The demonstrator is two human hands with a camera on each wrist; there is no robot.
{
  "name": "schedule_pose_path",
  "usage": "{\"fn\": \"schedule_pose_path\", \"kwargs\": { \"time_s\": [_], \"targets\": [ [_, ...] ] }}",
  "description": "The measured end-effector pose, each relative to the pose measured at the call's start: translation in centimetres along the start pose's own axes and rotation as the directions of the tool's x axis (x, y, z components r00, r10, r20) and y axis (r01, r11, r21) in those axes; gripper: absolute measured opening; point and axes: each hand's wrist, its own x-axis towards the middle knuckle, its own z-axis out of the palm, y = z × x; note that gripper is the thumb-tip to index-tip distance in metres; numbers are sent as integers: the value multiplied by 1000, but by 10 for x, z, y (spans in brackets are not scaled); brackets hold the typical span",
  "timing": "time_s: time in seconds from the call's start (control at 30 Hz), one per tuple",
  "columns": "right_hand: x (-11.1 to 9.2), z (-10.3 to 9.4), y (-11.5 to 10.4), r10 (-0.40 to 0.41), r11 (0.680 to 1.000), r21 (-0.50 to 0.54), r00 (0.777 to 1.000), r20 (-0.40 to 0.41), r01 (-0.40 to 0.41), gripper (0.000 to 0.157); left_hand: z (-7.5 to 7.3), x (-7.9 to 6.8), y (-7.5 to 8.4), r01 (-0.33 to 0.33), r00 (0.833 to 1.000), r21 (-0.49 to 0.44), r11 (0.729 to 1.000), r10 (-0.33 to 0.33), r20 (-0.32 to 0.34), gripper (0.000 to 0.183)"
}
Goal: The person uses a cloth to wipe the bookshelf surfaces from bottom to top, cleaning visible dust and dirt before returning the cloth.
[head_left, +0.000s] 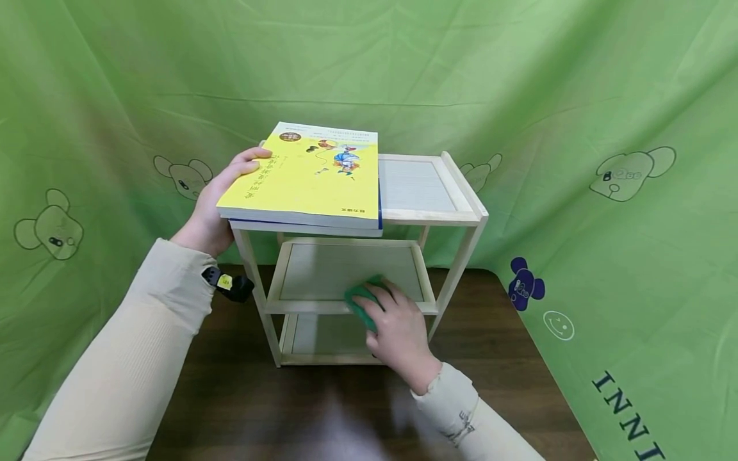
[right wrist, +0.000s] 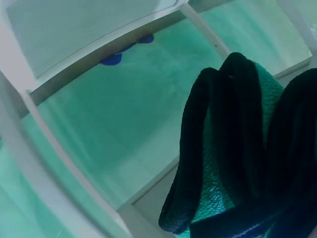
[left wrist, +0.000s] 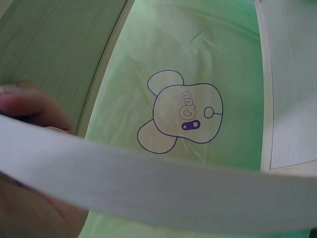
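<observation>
A yellow picture-covered book [head_left: 311,186] lies on top of another book [head_left: 352,232] with blue and white edges, on the upper left of a pale wooden shelf rack [head_left: 426,216]. My left hand [head_left: 216,208] is at the rack's top left end, its upper fingers touching the books' left side. In the left wrist view, fingers [left wrist: 29,101] curl beneath the top board. My right hand [head_left: 402,333] holds a bunched green cloth [head_left: 360,301] against the front rim of the middle shelf [head_left: 311,307]. Dark folded shapes surround the cloth [right wrist: 213,191] in the right wrist view.
Below is a bottom shelf [head_left: 331,334], partly hidden by my right hand. The rack stands on a dark wooden floor [head_left: 277,410]. Green fabric [head_left: 403,70] printed with bear outlines hangs behind and at both sides. A rack leg [left wrist: 148,186] crosses the left wrist view.
</observation>
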Motion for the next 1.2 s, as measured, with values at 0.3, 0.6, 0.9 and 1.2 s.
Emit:
{"fn": "schedule_pose_path", "kwargs": {
  "time_s": [0.3,0.6,0.9,1.2],
  "targets": [
    [-12,-1,14,26,1000,6,999,-41,-26,49,-1,0,0,-1,1000,-1,1000,1,1,26],
    [-21,-3,23,69,997,-22,993,-95,-71,47,-1,0,0,-4,1000,-1,1000,4,4,26],
    [-28,-3,23,173,983,-48,978,-118,-179,45,0,1,-1,4,1000,-5,1000,-4,4,27],
    [-15,-11,20,243,970,23,966,-83,-242,36,1,-1,1,10,1000,-26,1000,-10,-3,25]
  ]
}}
